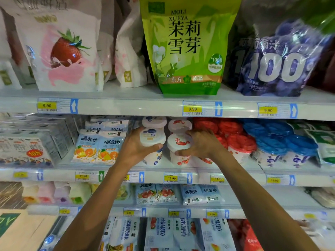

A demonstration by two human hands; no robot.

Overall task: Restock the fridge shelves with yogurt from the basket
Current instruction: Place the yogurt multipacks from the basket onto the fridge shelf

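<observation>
My left hand [137, 147] is curled round a blueberry yogurt cup [152, 137], thumb across its front and fingers behind. My right hand [201, 144] grips a strawberry yogurt cup [178, 143] the same way, thumb low on the front and fingers over the far rim. Both cups are at the centre of the middle shelf [235, 171], just beside each other. Each sits on another cup of its kind, and more stand behind at 12 o'clock. They are round, smooth white plastic tubs with flat printed foil lids.

At 3 o'clock from my right hand stand red-lidded cups [237, 142] wrapped in crinkled film, and further at 3 o'clock are blue-lidded cups [282, 136]. At 9 o'clock from my left hand lie soft, flat orange-print pouches [97, 147], paired in glossy wrap.

On the shelf above, at 12 o'clock, stands a tall green pouch [184, 48], matte with a flower print. A white strawberry pouch [67, 51] is at 10 o'clock and a shiny purple grape pouch [277, 66] at 2 o'clock. Yellow price tags [192, 109] sit in the clear plastic rail along each shelf edge. What is inside any container is sealed from view.
</observation>
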